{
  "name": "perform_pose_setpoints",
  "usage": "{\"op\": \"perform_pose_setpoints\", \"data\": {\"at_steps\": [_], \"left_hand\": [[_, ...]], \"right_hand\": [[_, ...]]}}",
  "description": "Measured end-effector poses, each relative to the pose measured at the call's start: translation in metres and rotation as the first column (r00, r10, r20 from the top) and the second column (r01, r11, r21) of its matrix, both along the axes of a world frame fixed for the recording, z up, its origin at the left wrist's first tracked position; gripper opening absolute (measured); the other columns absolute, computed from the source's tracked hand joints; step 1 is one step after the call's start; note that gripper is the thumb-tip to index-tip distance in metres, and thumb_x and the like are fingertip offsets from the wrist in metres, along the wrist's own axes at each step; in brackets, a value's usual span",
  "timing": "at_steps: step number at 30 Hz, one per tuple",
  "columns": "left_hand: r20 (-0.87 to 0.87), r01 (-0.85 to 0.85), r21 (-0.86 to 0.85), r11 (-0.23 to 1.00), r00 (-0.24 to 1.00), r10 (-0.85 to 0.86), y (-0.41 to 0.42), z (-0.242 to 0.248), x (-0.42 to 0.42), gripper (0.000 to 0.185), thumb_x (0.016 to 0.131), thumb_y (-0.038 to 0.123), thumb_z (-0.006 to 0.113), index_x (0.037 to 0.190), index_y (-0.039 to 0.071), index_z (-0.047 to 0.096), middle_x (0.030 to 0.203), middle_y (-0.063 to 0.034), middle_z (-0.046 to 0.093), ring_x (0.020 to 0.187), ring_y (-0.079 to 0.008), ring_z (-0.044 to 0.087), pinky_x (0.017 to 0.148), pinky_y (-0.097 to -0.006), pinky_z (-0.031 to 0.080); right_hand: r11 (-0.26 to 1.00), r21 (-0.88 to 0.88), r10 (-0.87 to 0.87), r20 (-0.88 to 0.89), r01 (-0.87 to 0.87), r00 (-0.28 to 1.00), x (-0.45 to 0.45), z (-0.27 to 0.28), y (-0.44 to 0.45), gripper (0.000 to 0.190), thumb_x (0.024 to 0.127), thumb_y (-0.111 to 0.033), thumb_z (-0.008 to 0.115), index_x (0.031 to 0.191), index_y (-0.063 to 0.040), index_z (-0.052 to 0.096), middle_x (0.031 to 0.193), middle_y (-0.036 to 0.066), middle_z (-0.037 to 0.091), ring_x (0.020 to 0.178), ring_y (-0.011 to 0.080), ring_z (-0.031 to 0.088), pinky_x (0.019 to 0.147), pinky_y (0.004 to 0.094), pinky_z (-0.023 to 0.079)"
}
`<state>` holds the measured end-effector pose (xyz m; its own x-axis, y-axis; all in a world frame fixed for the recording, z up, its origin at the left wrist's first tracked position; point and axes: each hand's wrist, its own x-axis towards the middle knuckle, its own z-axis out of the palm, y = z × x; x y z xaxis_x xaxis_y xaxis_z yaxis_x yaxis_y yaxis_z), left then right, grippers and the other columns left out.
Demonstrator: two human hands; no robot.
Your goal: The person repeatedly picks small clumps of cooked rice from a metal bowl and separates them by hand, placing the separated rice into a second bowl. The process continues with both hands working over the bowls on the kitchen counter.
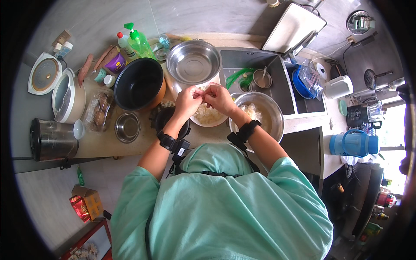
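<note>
My left hand and my right hand meet at the fingertips, pinching a small pale piece too small to make out. Below them is a white bowl holding pale, ruffled pieces that look like soaked white fungus. More such pieces lie in liquid in a steel basin, partly behind my right forearm. A black bowl stands beside my left wrist, partly hidden by it. Beyond my hands, an empty steel basin rests on the counter by the sink.
A large dark inner pot and a small steel bowl stand left. The double sink holds a green net and a small pan. A blue thermos stands on the right counter. A white cutting board leans behind the sink.
</note>
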<state>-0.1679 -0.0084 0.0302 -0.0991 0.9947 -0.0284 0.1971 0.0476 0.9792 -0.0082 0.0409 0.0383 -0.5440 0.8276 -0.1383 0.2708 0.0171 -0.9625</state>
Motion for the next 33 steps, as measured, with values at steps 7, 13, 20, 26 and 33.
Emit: {"op": "perform_pose_setpoints", "data": {"at_steps": [7,13,20,26,33], "left_hand": [[0.229,0.031,-0.041,0.999,0.973,-0.021,0.001,-0.003,0.000,0.010,0.083,-0.003,0.060,0.093,-0.001,0.062,0.082,-0.0068,0.068,0.074,-0.0096,0.064,0.068,-0.0232,0.051],[0.612,0.098,-0.114,0.989,0.791,-0.008,-0.002,-0.009,-0.019,0.008,0.087,0.007,0.064,0.095,0.005,0.062,0.084,-0.0023,0.066,0.073,-0.0100,0.063,0.069,-0.0228,0.051],[0.527,0.058,-0.146,0.988,0.850,0.028,-0.002,-0.004,-0.021,0.010,0.088,0.008,0.064,0.096,0.006,0.061,0.086,-0.0012,0.066,0.076,-0.0097,0.062,0.071,-0.0225,0.049],[0.393,0.072,-0.097,0.993,0.919,-0.028,-0.002,0.006,-0.013,0.008,0.086,0.003,0.059,0.094,0.001,0.059,0.084,-0.0046,0.066,0.075,-0.0100,0.062,0.068,-0.0233,0.048],[0.359,0.074,-0.097,0.993,0.933,-0.035,-0.004,0.004,-0.013,0.007,0.085,0.001,0.059,0.092,0.001,0.059,0.082,-0.0048,0.066,0.074,-0.0104,0.062,0.068,-0.0241,0.049]], "right_hand": [[0.997,-0.054,-0.052,-0.059,0.049,0.997,0.002,0.001,0.002,0.012,0.082,-0.010,0.064,0.084,0.001,0.063,0.069,0.005,0.066,0.059,0.0103,0.063,0.052,0.0238,0.048],[0.979,-0.197,-0.078,-0.158,0.046,0.984,0.006,-0.004,0.005,0.011,0.085,-0.001,0.050,0.090,-0.001,0.060,0.076,0.001,0.058,0.063,0.0073,0.054,0.055,0.0215,0.042],[0.971,-0.233,0.014,-0.138,-0.047,0.990,0.003,0.005,0.002,0.011,0.087,-0.009,0.056,0.089,0.000,0.062,0.075,0.003,0.060,0.062,0.0091,0.057,0.054,0.0230,0.044],[0.998,0.050,0.030,0.052,-0.033,0.998,-0.007,0.014,-0.004,0.019,0.085,-0.016,0.063,0.083,0.003,0.065,0.073,0.007,0.067,0.059,0.0107,0.061,0.053,0.0249,0.049],[0.998,-0.029,0.049,-0.032,-0.050,0.998,-0.006,0.013,-0.004,0.016,0.084,-0.011,0.060,0.080,0.004,0.065,0.071,0.007,0.067,0.058,0.0105,0.061,0.052,0.0243,0.049]]}}
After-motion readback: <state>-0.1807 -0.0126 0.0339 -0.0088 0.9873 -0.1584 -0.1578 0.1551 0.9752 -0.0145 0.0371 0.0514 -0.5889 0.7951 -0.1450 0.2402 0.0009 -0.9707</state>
